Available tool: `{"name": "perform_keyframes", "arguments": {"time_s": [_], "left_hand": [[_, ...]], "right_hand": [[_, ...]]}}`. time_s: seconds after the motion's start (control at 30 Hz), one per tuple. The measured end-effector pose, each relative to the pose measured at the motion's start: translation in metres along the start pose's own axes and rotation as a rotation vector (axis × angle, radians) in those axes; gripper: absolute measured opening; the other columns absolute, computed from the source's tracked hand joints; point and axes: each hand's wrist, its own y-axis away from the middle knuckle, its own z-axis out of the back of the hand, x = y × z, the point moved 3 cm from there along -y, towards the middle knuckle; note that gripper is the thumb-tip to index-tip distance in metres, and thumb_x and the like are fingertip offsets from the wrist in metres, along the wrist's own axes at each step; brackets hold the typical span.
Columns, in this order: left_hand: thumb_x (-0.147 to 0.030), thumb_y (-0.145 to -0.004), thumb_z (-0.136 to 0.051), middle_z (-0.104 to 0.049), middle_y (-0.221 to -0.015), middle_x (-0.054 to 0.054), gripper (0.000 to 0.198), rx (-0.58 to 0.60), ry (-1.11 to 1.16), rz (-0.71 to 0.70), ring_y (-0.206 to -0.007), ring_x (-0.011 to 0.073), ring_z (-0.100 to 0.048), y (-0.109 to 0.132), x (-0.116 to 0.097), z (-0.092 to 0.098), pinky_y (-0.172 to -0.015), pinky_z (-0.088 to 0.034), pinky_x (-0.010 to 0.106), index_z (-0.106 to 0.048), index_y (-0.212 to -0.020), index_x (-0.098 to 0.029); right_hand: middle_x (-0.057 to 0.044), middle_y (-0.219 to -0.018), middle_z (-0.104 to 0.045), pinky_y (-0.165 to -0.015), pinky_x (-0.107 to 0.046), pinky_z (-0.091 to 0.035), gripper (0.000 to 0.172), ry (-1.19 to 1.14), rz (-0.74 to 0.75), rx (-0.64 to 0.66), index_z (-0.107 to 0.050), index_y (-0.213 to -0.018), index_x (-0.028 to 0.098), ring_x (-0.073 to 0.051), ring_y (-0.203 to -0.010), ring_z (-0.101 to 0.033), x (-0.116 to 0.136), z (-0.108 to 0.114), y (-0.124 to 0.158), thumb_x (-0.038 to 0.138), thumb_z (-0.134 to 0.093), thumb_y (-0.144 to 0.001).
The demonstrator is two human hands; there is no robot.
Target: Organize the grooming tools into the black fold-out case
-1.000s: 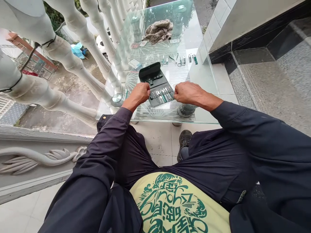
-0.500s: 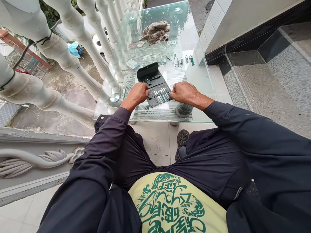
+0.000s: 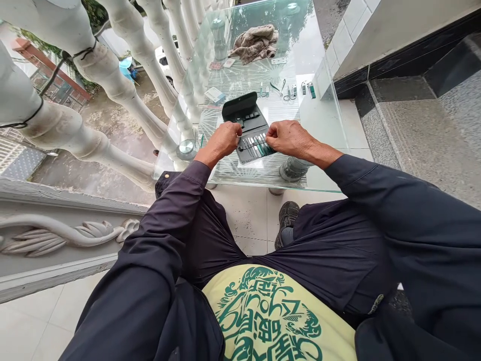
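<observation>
An unfolded dark manicure case lies on the glass table, its flap up at the far side. A row of slim metal and green-handled tools sits in its near panel. My left hand is closed at the case's left edge, by the fold, and appears to grip it. Over the right end of the tool row, my right hand is closed in a pinch. Whatever is between those fingertips is too small to make out. The upper panel's black slots are partly hidden behind my left hand.
Beyond the case on the glass table lie nail clippers, small scissors, nippers and a small box. A crumpled towel rests farther back. White balusters line the left; stone steps rise at right.
My right hand has moved inward from the case's right edge to the upper ends of the tools. My left hand stays at the left edge. The whole view has shifted slightly.
</observation>
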Motion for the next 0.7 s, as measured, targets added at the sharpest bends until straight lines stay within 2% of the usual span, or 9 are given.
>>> {"name": "perform_keyframes", "arguments": {"time_s": [0.1, 0.2, 0.27, 0.4, 0.57, 0.7], "left_hand": [[-0.014, -0.113, -0.069, -0.09, -0.141, 0.018, 0.035, 0.012, -0.006, -0.04, -0.13, 0.0341, -0.082, -0.004, -0.001, 0.001, -0.117, -0.062, 0.042, -0.097, -0.132, -0.021], [-0.016, -0.112, -0.07, -0.093, -0.133, 0.017, 0.035, 0.027, -0.033, -0.065, -0.125, 0.0335, -0.084, -0.009, 0.002, -0.001, -0.113, -0.064, 0.041, -0.098, -0.132, -0.021], [-0.018, -0.111, -0.07, -0.095, -0.126, 0.016, 0.035, 0.021, -0.044, -0.073, -0.122, 0.0337, -0.084, -0.012, 0.005, -0.003, -0.111, -0.065, 0.041, -0.099, -0.131, -0.022], [-0.019, -0.109, -0.071, -0.095, -0.124, 0.016, 0.035, 0.007, -0.037, -0.064, -0.122, 0.0348, -0.085, -0.013, 0.008, -0.005, -0.113, -0.065, 0.042, -0.1, -0.127, -0.023], [-0.02, -0.108, -0.073, -0.095, -0.122, 0.016, 0.034, 0.014, -0.021, -0.058, -0.118, 0.0352, -0.084, -0.01, 0.009, -0.007, -0.112, -0.065, 0.042, -0.102, -0.127, -0.022], [-0.016, -0.107, -0.075, -0.094, -0.116, 0.016, 0.033, 0.014, -0.021, -0.055, -0.117, 0.0361, -0.084, -0.01, 0.007, -0.008, -0.111, -0.066, 0.041, -0.102, -0.126, -0.021]], "right_hand": [[-0.014, -0.115, -0.092, -0.091, -0.039, -0.058, 0.024, 0.022, 0.112, 0.04, -0.094, -0.117, 0.019, -0.031, -0.105, -0.081, 0.018, -0.006, 0.013, 0.02, -0.07, -0.111], [-0.017, -0.125, -0.091, -0.095, -0.04, -0.056, 0.025, 0.068, 0.204, 0.018, -0.091, -0.116, 0.02, -0.033, -0.112, -0.079, 0.032, -0.01, 0.023, 0.02, -0.067, -0.115], [-0.018, -0.125, -0.091, -0.094, -0.04, -0.056, 0.022, 0.085, 0.19, 0.028, -0.091, -0.114, 0.021, -0.034, -0.113, -0.079, 0.039, -0.012, 0.025, 0.021, -0.069, -0.116], [-0.014, -0.111, -0.092, -0.088, -0.039, -0.053, 0.017, 0.108, 0.121, 0.153, -0.091, -0.109, 0.023, -0.033, -0.106, -0.081, 0.047, -0.015, 0.024, 0.018, -0.075, -0.113], [-0.016, -0.119, -0.092, -0.089, -0.038, -0.053, 0.01, 0.149, 0.2, 0.159, -0.09, -0.113, 0.021, -0.033, -0.11, -0.082, 0.044, -0.016, 0.024, 0.019, -0.081, -0.113], [-0.013, -0.108, -0.09, -0.091, -0.038, -0.053, 0.011, 0.134, 0.231, 0.194, -0.088, -0.106, 0.024, -0.032, -0.105, -0.082, 0.032, -0.018, 0.016, 0.022, -0.081, -0.115]]}}
